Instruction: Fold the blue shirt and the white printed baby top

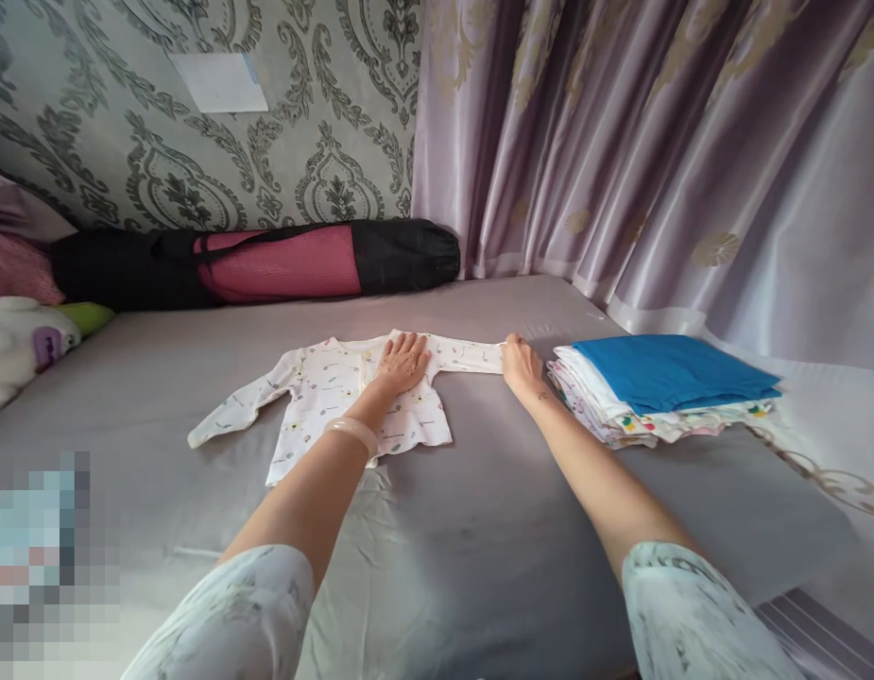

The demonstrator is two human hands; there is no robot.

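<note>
A small white long-sleeved baby shirt (330, 387) with a scattered print lies spread on the grey bed sheet (465, 529). My left hand (402, 364) rests flat on its chest near the right shoulder, fingers stretched out. At the cuff of the right-hand sleeve, my right hand (522, 361) is closed on the fabric, and that sleeve lies straight out to the side. The other sleeve slants down to the left. Just right of my right hand is a stack of folded clothes (621, 416) with a blue folded cloth (677, 368) on top.
A long black and pink bag (281, 262) lies along the patterned wall. Lilac curtains (536, 142) hang at the back right, reaching the bed. A white plush toy (15, 345) sits at the left edge. Something pixelated (25, 538) is at the lower left.
</note>
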